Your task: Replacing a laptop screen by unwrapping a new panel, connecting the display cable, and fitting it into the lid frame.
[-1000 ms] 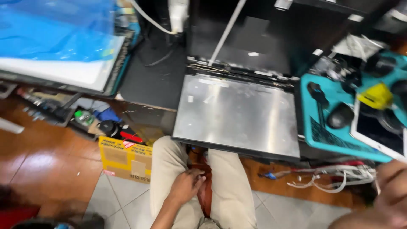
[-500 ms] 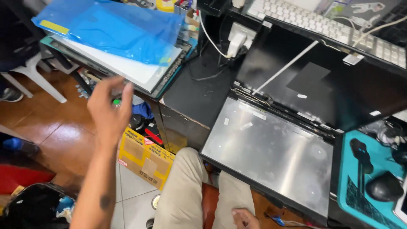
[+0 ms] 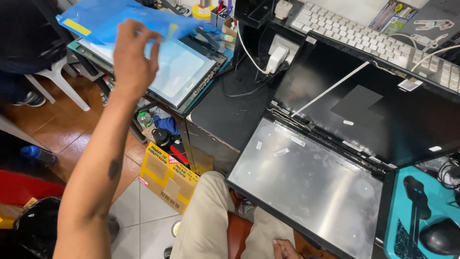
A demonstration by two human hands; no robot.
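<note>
Reaching up-left: left hand [image 3: 133, 57] held with fingers spread, hovering at blue plastic sheet [image 3: 120, 21], contact cannot be told. Sheet draped over flat panel [image 3: 179, 72] on cluttered stand. Right hand [image 3: 286, 249] seen low by lap, mostly cropped, grip unclear. Bare laptop screen [image 3: 311, 182] laid face-down on desk edge.

You are stretching your left hand [image 3: 133, 57] out, fingers spread, against the blue plastic sheet [image 3: 120, 19] lying just beyond it over the flat panel [image 3: 182, 72], while your right hand [image 3: 286, 249] is resting low by your knee under the opened laptop [image 3: 311, 177].
</note>
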